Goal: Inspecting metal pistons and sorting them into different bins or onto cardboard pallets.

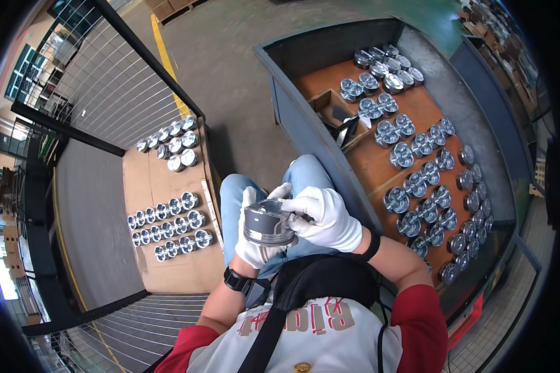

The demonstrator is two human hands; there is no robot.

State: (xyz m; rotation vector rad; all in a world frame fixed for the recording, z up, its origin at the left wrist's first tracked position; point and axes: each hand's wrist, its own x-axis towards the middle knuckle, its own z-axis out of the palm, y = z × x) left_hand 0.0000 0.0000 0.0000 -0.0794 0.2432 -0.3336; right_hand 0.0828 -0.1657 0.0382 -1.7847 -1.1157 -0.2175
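Observation:
A metal piston (266, 225) with a dark grey skirt and shiny ring grooves is held above my lap. My left hand (252, 251), in a white glove, cups it from below and the left, thumb and fingers wrapped round its side. From the right, my white-gloved right hand (331, 219) meets the piston's edge. Its thumb and forefinger are pinched together there; whether a small part sits between the fingertips is hidden. The piston's far side is partly covered by my fingers.
To my left, several pistons (188, 200) stand in rows on a cardboard-topped cart (152, 270) with wire mesh sides (121, 65). At my right, a grey-walled bench (317, 133) carries many more pistons (415, 184) and a small open box (354, 133).

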